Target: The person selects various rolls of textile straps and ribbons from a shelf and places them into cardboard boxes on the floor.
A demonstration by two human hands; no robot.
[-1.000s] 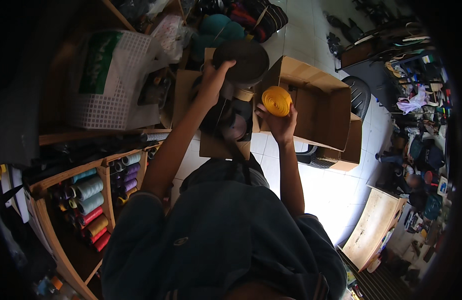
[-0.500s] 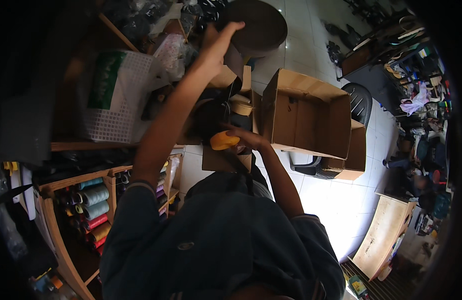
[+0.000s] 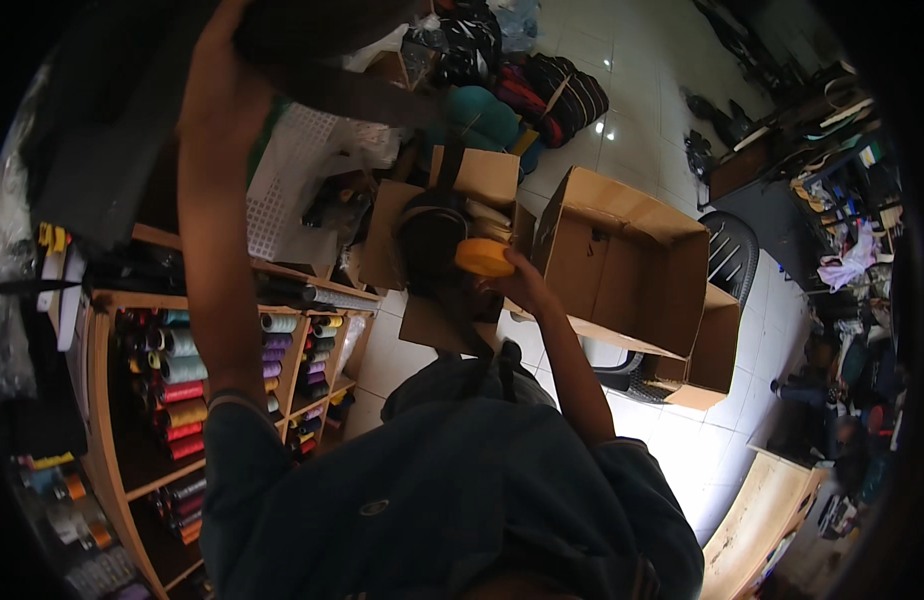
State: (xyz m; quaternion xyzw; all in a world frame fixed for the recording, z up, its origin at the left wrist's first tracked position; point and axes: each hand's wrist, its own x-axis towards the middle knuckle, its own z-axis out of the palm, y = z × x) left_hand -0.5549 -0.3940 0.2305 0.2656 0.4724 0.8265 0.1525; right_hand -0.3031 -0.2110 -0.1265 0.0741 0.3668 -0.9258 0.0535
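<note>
Orange round thing (image 3: 484,257) held in the right hand (image 3: 522,283), fingers wrapped round its edge, right at the mouth of a small open cardboard box (image 3: 437,240) near the middle. Looks like a spool or roll of tape, too small to tell which. Not yet dropped inside; sits just above a dark round shape down in that box.

Left hand (image 3: 222,45) up high at 11 o'clock, arm stretched straight, pressed against a big dark flat thing (image 3: 312,25) at the top edge. Cannot tell if those fingers are closed on it or only touching, since the dark thing hides them.

Bigger cardboard box (image 3: 622,260) at 3 o'clock, flaps open, nothing showing inside. Black plastic chair (image 3: 732,255) just behind it. Wooden shelf (image 3: 112,400) at 8 o'clock packed with thread spools (image 3: 182,390) in green, red, purple and yellow. White mesh bag (image 3: 292,180) near 11 o'clock. Pile of striped cloth (image 3: 552,85) on the tiled floor (image 3: 642,100) at 12 o'clock.

Seems about half done: orange thing picked up and brought to the small box, dark thing lifted out of the way. Left to do, by the look of it: putting the orange thing in and lowering the dark one.
</note>
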